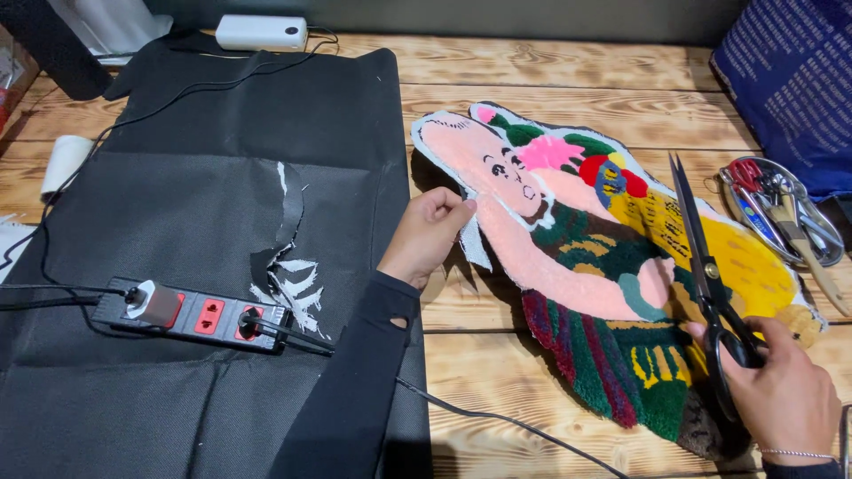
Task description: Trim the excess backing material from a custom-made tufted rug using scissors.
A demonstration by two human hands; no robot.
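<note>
A black fabric sheet [204, 222] with a power strip [195, 315] is covering the bench's [550, 66] left side. The left hand [424, 235] is pinching the white edge of the tufted rug [577, 257], pink, green and yellow, lying right of centre. The right hand's [785, 390] fingers are grasping black scissors [706, 266], blades resting shut over the rug; bare wood is staying free above.

On the tabletop [550, 62], the cloth [222, 177] lies left with a power strip [195, 315] on it; the rug [603, 266] lies right, scissors [710, 284] on it, a tray [785, 208] farther right.
</note>
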